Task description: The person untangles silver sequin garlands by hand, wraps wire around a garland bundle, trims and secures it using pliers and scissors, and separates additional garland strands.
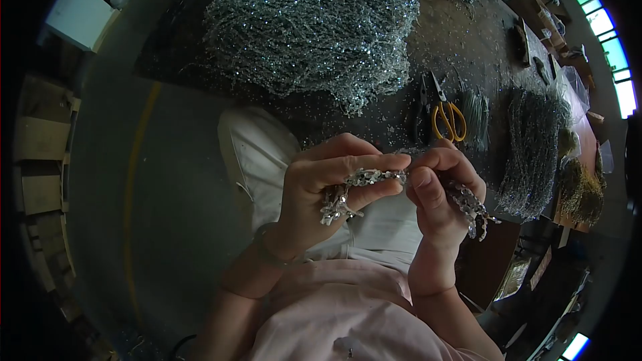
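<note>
"Fingers?"
"Left hand [322, 172] pinching glittery silver strand [372, 176], thumb under fingers. Right hand [438, 206] pinching too, fingertips just beside."
"Strand where?"
"Between both hands, over the lap [382, 232], ends poking past each. Can't tell if it's one piece."
"Farther out?"
"Beyond right fingers, yellow-handled scissors [449, 120], dark pliers [422, 110] alongside. Ahead of left fingers, big glittery pile [314, 33]."

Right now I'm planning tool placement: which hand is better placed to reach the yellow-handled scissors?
Probably the right hand: the scissors lie just beyond it, while the left hand is farther away. Both hold glittery silver material.
</note>
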A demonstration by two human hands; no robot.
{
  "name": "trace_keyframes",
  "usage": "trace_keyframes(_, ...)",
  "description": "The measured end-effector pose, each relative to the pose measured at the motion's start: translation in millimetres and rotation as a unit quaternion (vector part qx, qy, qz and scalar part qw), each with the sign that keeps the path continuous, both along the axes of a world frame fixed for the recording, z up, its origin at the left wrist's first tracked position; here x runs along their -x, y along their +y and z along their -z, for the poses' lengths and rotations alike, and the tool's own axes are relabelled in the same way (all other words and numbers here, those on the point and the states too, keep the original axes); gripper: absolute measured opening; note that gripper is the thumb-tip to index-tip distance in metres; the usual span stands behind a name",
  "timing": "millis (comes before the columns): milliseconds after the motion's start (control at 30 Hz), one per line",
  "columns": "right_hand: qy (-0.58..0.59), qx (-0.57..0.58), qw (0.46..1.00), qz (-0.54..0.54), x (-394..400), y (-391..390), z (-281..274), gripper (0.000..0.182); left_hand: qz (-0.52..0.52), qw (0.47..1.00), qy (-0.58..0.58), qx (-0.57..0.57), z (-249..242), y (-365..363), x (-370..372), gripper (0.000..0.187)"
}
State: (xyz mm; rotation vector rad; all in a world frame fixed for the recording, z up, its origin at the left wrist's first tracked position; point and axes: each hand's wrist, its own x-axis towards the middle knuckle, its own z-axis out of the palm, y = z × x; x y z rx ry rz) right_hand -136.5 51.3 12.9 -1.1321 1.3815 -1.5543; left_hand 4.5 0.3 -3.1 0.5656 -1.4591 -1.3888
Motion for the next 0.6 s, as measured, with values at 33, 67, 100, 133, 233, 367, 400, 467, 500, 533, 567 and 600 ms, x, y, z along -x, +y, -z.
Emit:
trace_keyframes(33,0.005,-0.008,1.0,-0.001,0.2,0.5,0.1,0.012,-0.005,1.0,-0.001,0.004,0.2,0.1,0.4,0.032)
trace_keyframes(67,0.005,-0.008,1.0,-0.001,-0.5,0.9,-0.1,0.012,-0.011,1.0,-0.001,0.008,0.5,0.1,0.6,0.033)
trace_keyframes(100,0.006,-0.009,1.0,0.004,-1.7,1.2,-0.6,0.012,-0.011,1.0,-0.001,0.007,0.5,-0.2,0.1,0.033)
trace_keyframes(133,0.008,-0.009,1.0,0.008,-2.4,1.4,-1.1,0.012,-0.009,1.0,-0.011,0.017,0.5,-0.6,-1.0,0.033)
trace_keyframes(233,0.06,0.01,0.998,0.012,-2.1,1.7,-2.4,0.012,-0.012,0.999,-0.018,0.029,-0.8,-0.2,-1.1,0.033)
trace_keyframes(367,0.09,0.014,0.996,0.018,-2.0,1.8,-3.6,0.011,-0.017,0.999,-0.017,0.032,0.2,-0.9,-1.8,0.033)
trace_keyframes(400,0.098,0.013,0.995,0.017,-1.4,1.7,-3.6,0.011,-0.017,0.999,-0.017,0.032,-0.1,-0.8,-1.6,0.033)
trace_keyframes(467,0.106,0.011,0.994,0.016,-1.1,1.1,-3.8,0.011,-0.012,0.999,-0.028,0.02,-1.6,-0.4,-1.5,0.029)
trace_keyframes(500,0.124,0.024,0.992,0.014,-1.2,0.4,-4.2,0.011,-0.012,0.999,-0.028,0.02,-2.4,-0.9,-1.9,0.029)
trace_keyframes(533,0.143,0.037,0.989,0.012,-1.2,-0.3,-4.3,0.011,-0.008,0.999,-0.039,0.029,-3.3,-2.0,-2.6,0.026)
trace_keyframes(567,0.143,0.036,0.989,0.013,-0.4,-0.9,-3.7,0.011,-0.004,0.998,-0.049,0.039,-3.6,-2.5,-3.0,0.023)
trace_keyframes(600,0.146,0.038,0.989,0.001,1.0,-1.4,-2.7,0.011,-0.004,0.998,-0.049,0.038,-3.6,-2.2,-2.8,0.023)
